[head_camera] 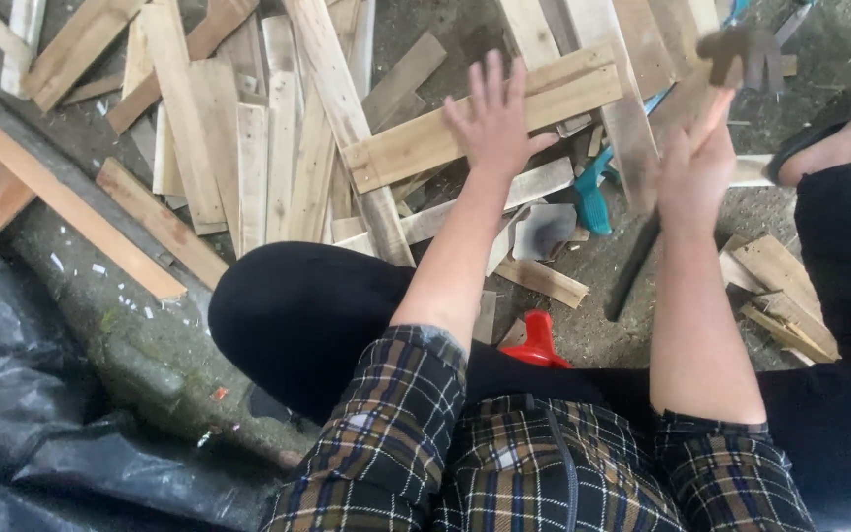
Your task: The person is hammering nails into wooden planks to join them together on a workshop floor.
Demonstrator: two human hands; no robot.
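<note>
My left hand [494,123] is open with fingers spread, over a short pale plank [416,148] that lies across the pile of wood scraps; I cannot tell whether it touches the plank. My right hand [696,172] is closed around a hammer. The hammer's blurred dark claw head [741,54] sticks up past my fingers, and its black handle [632,266] reaches down and left below my palm. I am sitting low, and my knees in black trousers [297,315] frame both arms.
Loose wooden slats [248,148] cover the ground ahead and to the left. A red plastic piece [540,345] lies between my knees and a teal one [593,192] among the scraps. Black plastic sheeting [22,394] is at lower left. My sandalled foot [839,128] is at upper right.
</note>
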